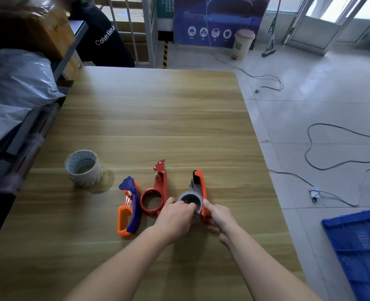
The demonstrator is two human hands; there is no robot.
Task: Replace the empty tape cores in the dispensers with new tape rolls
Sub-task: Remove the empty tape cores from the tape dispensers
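Note:
Three tape dispensers lie on the wooden table (149, 109). The orange-and-blue dispenser (128, 208) is at the left, the red dispenser (156, 193) with an empty ring sits in the middle, and the orange dispenser (200, 187) is at the right. My left hand (175, 218) grips the rim of a tape core (190, 199) seated in the orange dispenser. My right hand (217, 218) holds that dispenser's body from the right. A stack of clear tape rolls (84, 168) stands upright farther left.
Grey plastic bags (12, 83) and a cardboard box (38, 29) fill shelving along the left edge. A person in a dark sweatshirt (102, 35) is behind the table. Cables (331, 148) trail on the tiled floor at right, beside a blue crate (360, 246).

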